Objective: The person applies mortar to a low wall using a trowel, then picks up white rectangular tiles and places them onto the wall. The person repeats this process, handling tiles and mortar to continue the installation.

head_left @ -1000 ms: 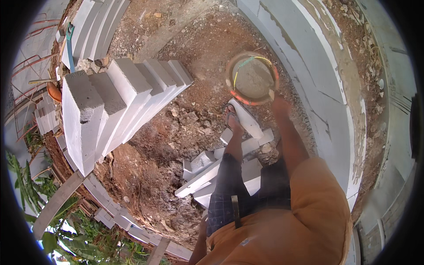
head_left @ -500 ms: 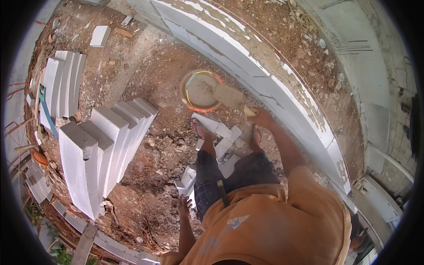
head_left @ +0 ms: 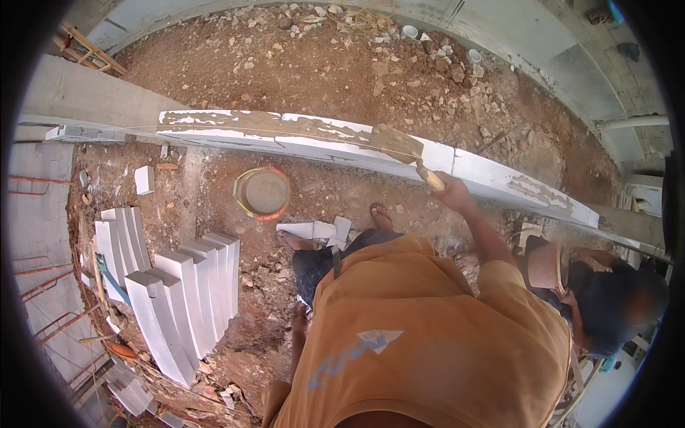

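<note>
Reddish soil [head_left: 285, 75] borders the pale wall [head_left: 492, 171]; I see the right hand [head_left: 451, 193] holding a trowel [head_left: 396, 144] over it; of the left hand [head_left: 300, 315], I cannot tell the grip.

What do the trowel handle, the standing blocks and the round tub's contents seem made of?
Trowel handle: probably wood, pale tan, smooth-looking.
Standing blocks: perhaps aerated concrete, matte white, crisp-edged.
Tub's contents: likely mortar, dull grey-brown, like the trowel blade's coating.
</note>
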